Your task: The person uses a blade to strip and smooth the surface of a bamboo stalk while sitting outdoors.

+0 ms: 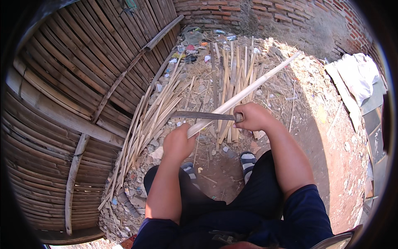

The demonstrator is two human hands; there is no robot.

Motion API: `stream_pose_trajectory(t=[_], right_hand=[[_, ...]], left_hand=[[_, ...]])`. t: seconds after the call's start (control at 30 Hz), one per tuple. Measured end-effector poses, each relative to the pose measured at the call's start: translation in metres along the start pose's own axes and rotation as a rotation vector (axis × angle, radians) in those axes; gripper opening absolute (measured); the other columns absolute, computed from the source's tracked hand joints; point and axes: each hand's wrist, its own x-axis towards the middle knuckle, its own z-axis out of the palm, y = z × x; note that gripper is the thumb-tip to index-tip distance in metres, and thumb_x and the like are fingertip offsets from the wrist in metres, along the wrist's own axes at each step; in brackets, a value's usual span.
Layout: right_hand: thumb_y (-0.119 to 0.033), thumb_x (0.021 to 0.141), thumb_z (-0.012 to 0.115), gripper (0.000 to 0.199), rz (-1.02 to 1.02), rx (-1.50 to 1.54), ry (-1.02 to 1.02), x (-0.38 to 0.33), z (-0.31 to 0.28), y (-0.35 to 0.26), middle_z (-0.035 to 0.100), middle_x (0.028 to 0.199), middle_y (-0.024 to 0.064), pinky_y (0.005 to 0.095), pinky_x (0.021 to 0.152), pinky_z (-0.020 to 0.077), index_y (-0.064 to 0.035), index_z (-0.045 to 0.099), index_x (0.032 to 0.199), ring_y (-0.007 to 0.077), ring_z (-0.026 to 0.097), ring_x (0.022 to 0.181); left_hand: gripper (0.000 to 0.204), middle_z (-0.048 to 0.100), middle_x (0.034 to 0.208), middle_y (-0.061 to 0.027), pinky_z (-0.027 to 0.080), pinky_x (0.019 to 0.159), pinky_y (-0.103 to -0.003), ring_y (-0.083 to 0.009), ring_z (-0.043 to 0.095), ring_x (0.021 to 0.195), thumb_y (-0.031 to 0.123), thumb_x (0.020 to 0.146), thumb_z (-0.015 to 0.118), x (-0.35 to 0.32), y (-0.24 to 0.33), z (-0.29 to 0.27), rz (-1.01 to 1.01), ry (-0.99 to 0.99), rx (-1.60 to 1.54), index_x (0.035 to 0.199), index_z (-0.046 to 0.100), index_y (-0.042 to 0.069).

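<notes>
My left hand (179,142) is closed round the near end of a long pale bamboo strip (257,84), which slants up and away to the right. In my right hand (251,116) is the handle of a machete (202,115), its dark blade pointing left. The blade lies across the strip a little beyond my left hand, and from this view it seems to touch it. Behind and below the strip, several split bamboo strips (233,74) lie on the ground. Both palms are hidden.
A slatted bamboo wall (78,54) rises on the left, with a pile of thin bamboo strips (139,124) along its foot. Brick walling (286,18) stands at the back. Rubble and litter cover the ground. White sacking (358,76) lies over boards at the right.
</notes>
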Motion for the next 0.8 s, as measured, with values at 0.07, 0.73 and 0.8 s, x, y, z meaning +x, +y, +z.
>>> stream_pose_trajectory(t=[0.07, 0.73, 0.8], right_hand=[[-0.036, 0.081, 0.089, 0.048, 0.037, 0.019, -0.056, -0.001, -0.009, 0.003, 0.075, 0.1, 0.0221, 0.0505, 0.089, 0.0563, -0.0058, 0.075, 0.114, 0.0429, 0.072, 0.1], [-0.037, 0.08, 0.088, 0.046, 0.014, -0.007, -0.069, 0.001, -0.004, -0.005, 0.075, 0.098, 0.0215, 0.0505, 0.086, 0.0565, -0.0077, 0.075, 0.112, 0.0422, 0.072, 0.097], [-0.037, 0.08, 0.088, 0.047, 0.016, 0.051, -0.047, 0.001, -0.005, 0.006, 0.075, 0.098, 0.0222, 0.0498, 0.087, 0.0564, -0.0064, 0.075, 0.114, 0.0418, 0.072, 0.098]], left_hand=[[0.028, 0.074, 0.086, -0.0194, 0.054, 0.077, -0.053, -0.0436, 0.072, 0.086, 0.033, 0.095, 0.078, -0.001, 0.001, 0.0, 0.014, 0.014, -0.01, 0.104, 0.072, 0.007], [0.026, 0.075, 0.087, -0.0199, 0.055, 0.076, -0.052, -0.0436, 0.073, 0.086, 0.031, 0.094, 0.078, 0.0, 0.002, -0.003, -0.002, 0.001, 0.001, 0.104, 0.073, 0.007], [0.026, 0.075, 0.087, -0.0199, 0.055, 0.075, -0.052, -0.0437, 0.072, 0.085, 0.031, 0.094, 0.078, -0.001, 0.003, -0.002, 0.015, 0.02, -0.018, 0.103, 0.072, 0.006]])
